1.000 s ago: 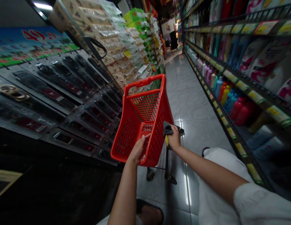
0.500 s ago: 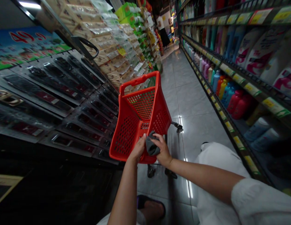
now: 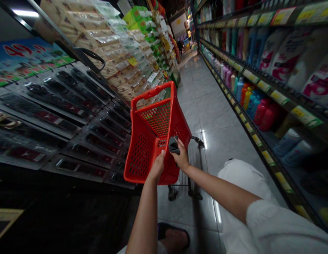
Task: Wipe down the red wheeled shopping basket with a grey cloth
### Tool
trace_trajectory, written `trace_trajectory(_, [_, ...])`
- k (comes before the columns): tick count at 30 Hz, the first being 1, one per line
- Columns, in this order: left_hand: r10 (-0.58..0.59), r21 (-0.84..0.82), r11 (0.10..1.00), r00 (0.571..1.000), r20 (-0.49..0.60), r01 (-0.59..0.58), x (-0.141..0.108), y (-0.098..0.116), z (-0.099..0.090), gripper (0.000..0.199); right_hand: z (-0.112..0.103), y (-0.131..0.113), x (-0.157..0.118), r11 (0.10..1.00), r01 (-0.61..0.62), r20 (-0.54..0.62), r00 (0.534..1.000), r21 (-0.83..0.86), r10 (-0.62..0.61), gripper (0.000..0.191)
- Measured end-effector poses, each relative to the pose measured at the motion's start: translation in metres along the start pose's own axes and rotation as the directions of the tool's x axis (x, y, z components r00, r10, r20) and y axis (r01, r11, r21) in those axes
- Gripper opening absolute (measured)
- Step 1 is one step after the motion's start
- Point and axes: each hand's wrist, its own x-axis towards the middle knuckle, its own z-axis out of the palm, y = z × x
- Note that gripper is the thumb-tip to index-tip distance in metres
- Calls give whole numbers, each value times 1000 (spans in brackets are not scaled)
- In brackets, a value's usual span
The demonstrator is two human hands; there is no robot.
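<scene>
A red plastic shopping cart (image 3: 143, 137) with perforated walls stands tilted in the view before me. My left hand (image 3: 157, 166) is closed on the cart's near rim, its thumb on the top edge. In my right hand (image 3: 182, 157) is a bunched dark grey cloth (image 3: 174, 145), pressed against the rim on the cart's right side. The fingers wrap round the cloth, and part of it is hidden by them. The cart's handle (image 3: 152, 94) lies at the far end, with no hand on it.
To the left hang packaged belts (image 3: 63, 84) on a rack. Stacked tissue packs (image 3: 108, 46) stand beyond it. Shelves of bottles (image 3: 261, 109) line the right side. Grey floor tiles (image 3: 208, 102) run between; my foot (image 3: 176, 237) is below the cart.
My right hand has moved the cloth forward along the rim, away from my left hand. The left hand stays at the rim. A person standing far down the aisle is no longer seen there.
</scene>
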Motion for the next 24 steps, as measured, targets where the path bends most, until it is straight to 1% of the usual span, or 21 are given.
trace_trajectory(3, [45, 56, 998, 996, -74, -41, 3, 0, 3, 39, 13, 1, -7, 999, -51, -79, 996, -7, 50, 47])
trace_trajectory(6, [33, 86, 996, 999, -38, -30, 3, 1, 4, 45, 17, 7, -16, 995, -96, -123, 988, -20, 93, 42])
trace_trajectory(8, [36, 117, 992, 999, 15, -37, 2, 2, 5, 51, 16, 11, -21, 993, -110, -114, 988, -37, 105, 42])
trace_trajectory(10, [43, 156, 987, 998, 40, -49, 2, 4, 5, 54, 14, 13, -26, 991, -110, -101, 990, -71, 103, 42])
trace_trajectory(13, [46, 196, 980, 999, 3, -46, 3, 5, 6, 53, 14, 14, -31, 985, -75, -73, 995, -157, 64, 50])
trace_trajectory(15, [47, 194, 980, 999, -28, -41, 4, 4, 6, 52, 14, 17, -32, 977, -50, -63, 997, -205, 38, 57])
trace_trajectory(16, [49, 190, 981, 998, -27, -43, 4, 3, 7, 52, 14, 20, -31, 975, -45, -67, 997, -216, 31, 57])
trace_trajectory(19, [66, 199, 978, 998, 3, -65, 7, 0, 8, 58, 11, 35, -25, 982, -31, -94, 995, -186, 13, 54])
trace_trajectory(22, [57, 215, 975, 998, 26, -61, 9, -3, 9, 66, 5, 54, -18, 994, -10, -112, 994, -109, -3, 62])
trace_trajectory(24, [25, 208, 977, 998, 50, -35, 9, -4, 8, 69, -2, 67, -16, 997, -50, -153, 987, -56, 41, 63])
